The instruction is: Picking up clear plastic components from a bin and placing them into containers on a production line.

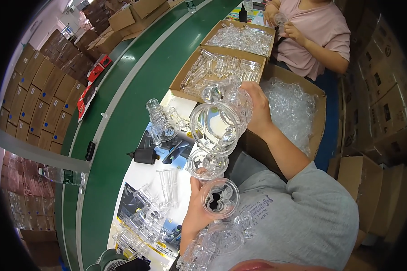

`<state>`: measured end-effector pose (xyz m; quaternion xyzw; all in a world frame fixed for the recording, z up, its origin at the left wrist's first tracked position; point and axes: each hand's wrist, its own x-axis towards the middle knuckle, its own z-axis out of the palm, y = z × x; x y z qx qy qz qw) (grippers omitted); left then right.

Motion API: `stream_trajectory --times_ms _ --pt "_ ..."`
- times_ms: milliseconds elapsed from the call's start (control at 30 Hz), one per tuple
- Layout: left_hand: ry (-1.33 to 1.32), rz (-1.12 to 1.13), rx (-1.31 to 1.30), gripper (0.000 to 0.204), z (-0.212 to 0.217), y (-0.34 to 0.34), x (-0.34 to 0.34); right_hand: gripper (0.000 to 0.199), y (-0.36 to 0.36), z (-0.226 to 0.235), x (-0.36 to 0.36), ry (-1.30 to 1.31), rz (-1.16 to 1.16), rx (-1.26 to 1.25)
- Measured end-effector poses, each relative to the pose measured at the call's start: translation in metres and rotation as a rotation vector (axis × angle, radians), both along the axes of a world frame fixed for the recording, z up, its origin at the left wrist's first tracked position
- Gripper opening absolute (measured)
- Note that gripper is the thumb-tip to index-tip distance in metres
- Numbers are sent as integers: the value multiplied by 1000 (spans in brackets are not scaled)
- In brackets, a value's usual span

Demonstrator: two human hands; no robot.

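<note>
My right hand (257, 108) is closed around a large clear piece (216, 126) with a wide round rim, like transparent plastic or glass. Just below it, my left hand (195, 210) grips a clear flanged cup (220, 198), its round mouth facing up. Another clear round-rimmed piece (207, 164) sits at the left fingertips; whether it touches the large piece I cannot tell. More clear parts (221, 239) rest against my grey shirt beside the left forearm. On the bench left of my hands stand a clear jointed piece (163, 119) and a clear tube (168, 185).
A small black bottle (144, 156) lies on the bench by several clear parts (142, 221). Cardboard trays (178, 86) of clear pieces stand ahead, and a carton (320, 122) of clear bags is at right. A green conveyor (117, 117) runs along the left. A co-worker (312, 36) sits beyond.
</note>
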<state>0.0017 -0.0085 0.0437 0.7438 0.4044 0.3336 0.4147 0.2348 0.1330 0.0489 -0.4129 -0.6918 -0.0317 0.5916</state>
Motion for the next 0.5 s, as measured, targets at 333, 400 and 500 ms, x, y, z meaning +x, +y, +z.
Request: stream_trajectory --times_ms 333,400,500 --pt "-78 -5 -94 63 8 3 4 67 11 -46 -12 110 50 -382" --pt "-84 2 -55 63 5 3 5 68 15 -59 -14 111 59 -485" --pt "-80 14 -18 62 0 4 3 70 14 -64 -19 18 7 -610"
